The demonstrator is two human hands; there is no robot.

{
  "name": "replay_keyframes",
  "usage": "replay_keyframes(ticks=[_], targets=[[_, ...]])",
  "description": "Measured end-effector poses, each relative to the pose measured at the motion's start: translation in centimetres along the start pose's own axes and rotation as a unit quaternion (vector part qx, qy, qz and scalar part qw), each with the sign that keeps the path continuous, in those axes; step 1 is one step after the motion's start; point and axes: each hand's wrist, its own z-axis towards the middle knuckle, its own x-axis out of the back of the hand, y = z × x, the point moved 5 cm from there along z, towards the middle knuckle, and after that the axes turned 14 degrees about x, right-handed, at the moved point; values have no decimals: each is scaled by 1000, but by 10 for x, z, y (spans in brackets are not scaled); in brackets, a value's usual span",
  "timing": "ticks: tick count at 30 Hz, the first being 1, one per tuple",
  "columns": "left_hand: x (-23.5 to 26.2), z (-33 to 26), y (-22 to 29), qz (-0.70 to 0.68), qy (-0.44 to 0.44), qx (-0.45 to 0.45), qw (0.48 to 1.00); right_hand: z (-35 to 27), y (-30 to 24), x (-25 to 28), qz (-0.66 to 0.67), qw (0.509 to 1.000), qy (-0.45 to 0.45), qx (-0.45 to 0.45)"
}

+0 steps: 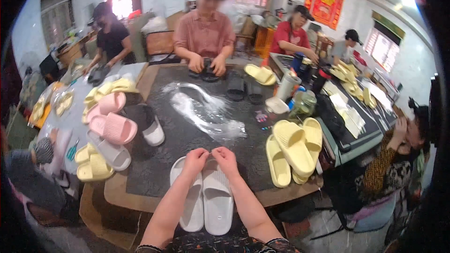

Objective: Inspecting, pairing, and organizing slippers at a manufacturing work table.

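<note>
Two white slide sandals lie side by side, soles up, at the near edge of a dark table. My left hand and my right hand meet over the sandals' far ends, fingers pinched together on something too small to make out. Both forearms come up from the lower edge over the sandals.
A pile of yellow slides lies to the right, pink slides, yellow ones and a grey-white one to the left. Clear plastic bags lie mid-table. Black slides sit farther back. Several people work around the tables, one directly opposite.
</note>
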Motion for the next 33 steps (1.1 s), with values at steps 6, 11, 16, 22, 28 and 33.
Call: replay_keyframes(ticks=[6, 11, 16, 22, 28, 33], targets=[[4, -9, 9, 8, 27, -14, 999, -1, -4, 0, 16, 1000, 13, 7], [0, -4, 2, -14, 19, -16, 1000, -2, -5, -2, 16, 1000, -21, 6], [0, -6, 5, -7, 19, -50, 999, 0, 2, 3, 13, 1000, 22, -17], [1, -5, 6, 31, 32, -68, 997, 0, 4, -1, 8, 1000, -22, -8], [-2, -4, 2, -5, 8, -48, 999, -2, -8, 2, 35, 999, 4, 33], [1, -6, 5, 13, 26, -56, 998, -2, -10, 0, 24, 1000, 2, 7]])
